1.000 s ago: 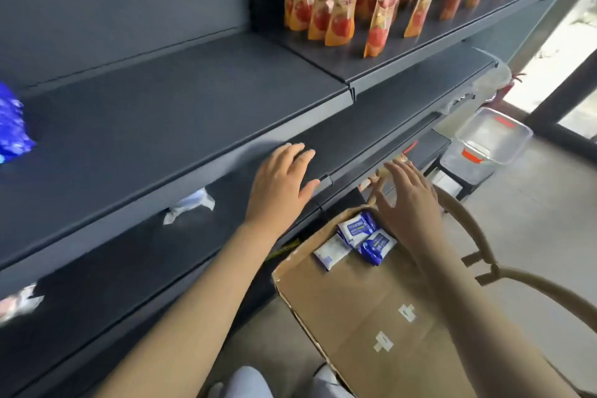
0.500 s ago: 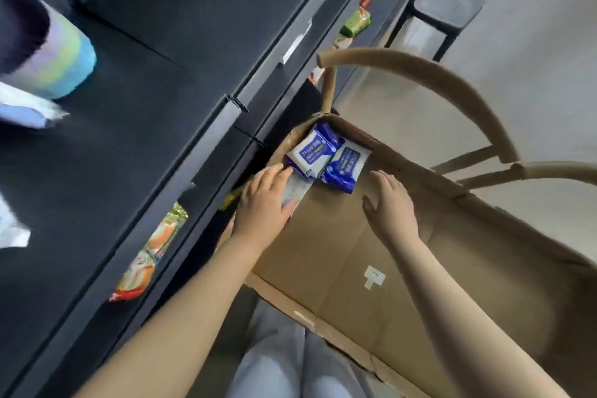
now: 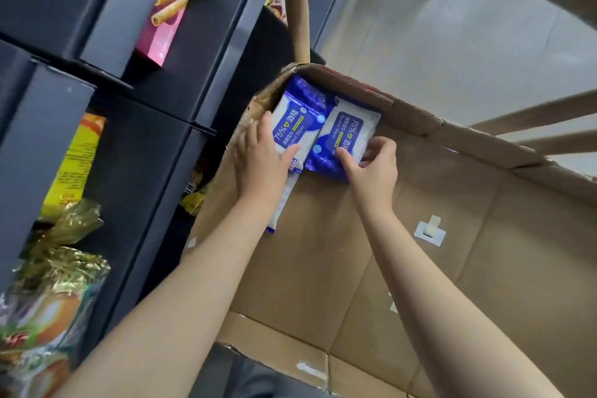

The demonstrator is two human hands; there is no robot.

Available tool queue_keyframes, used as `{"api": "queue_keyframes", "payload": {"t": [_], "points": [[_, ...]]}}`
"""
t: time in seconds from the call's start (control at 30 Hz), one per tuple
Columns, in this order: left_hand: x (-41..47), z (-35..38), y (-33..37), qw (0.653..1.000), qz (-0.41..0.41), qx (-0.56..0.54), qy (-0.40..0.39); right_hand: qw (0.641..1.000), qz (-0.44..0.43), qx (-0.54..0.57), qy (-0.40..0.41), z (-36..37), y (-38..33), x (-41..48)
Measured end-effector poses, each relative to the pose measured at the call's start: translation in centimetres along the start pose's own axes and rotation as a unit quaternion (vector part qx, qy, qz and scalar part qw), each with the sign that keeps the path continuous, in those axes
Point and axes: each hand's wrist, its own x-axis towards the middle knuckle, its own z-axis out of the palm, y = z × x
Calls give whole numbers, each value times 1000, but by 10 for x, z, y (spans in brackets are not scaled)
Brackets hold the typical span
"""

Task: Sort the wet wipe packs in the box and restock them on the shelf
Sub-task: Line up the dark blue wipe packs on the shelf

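Cardboard box (image 3: 355, 268), large and open-topped, stands on the floor beside the shelf (image 3: 42, 139); its bottom is almost bare.

Contents: two blue-and-white wet wipe packs lie face up and side by side, touching, in the far corner next to the shelf. A third pack (image 3: 280, 207) lies nearer the person, largely hidden beneath the left wrist, with only a pale strip showing.

Hands: both are inside the box. The left hand (image 3: 258, 161) grips the left pack (image 3: 292, 126), thumb across its printed face and fingers along its outer edge. The right hand (image 3: 371, 168) pinches the near end of the right pack (image 3: 347, 132), thumb on top and fingers curled round the side. Neither pack appears lifted clear of the box bottom, though this cannot be confirmed.

Shelf: the visible tiers carry snack boxes (image 3: 164, 19) and gold-wrapped goods (image 3: 61, 268). No wet wipe packs are seen on any tier in view, and the destination tier cannot be identified.

Progress: judged mid-to-late. The sparse box suggests little stock is left. Outstanding: lift these two packs, place them on the shelf, then deal with the third.

A wooden chair (image 3: 297, 10) stands just behind the box.
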Motion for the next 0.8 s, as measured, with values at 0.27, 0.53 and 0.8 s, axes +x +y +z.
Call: {"api": "queue_keyframes", "payload": {"t": [0.27, 0.53, 0.8], "points": [[-15, -21, 4, 986, -106, -130, 24, 993, 85, 86, 5, -13, -13, -12], [-111, -132, 25, 924, -118, -362, 39, 982, 1, 179, -51, -110, -74, -105], [-244, -291, 71, 899, -94, -420, 79, 945, -80, 293, -124, -234, -202, -228]]}}
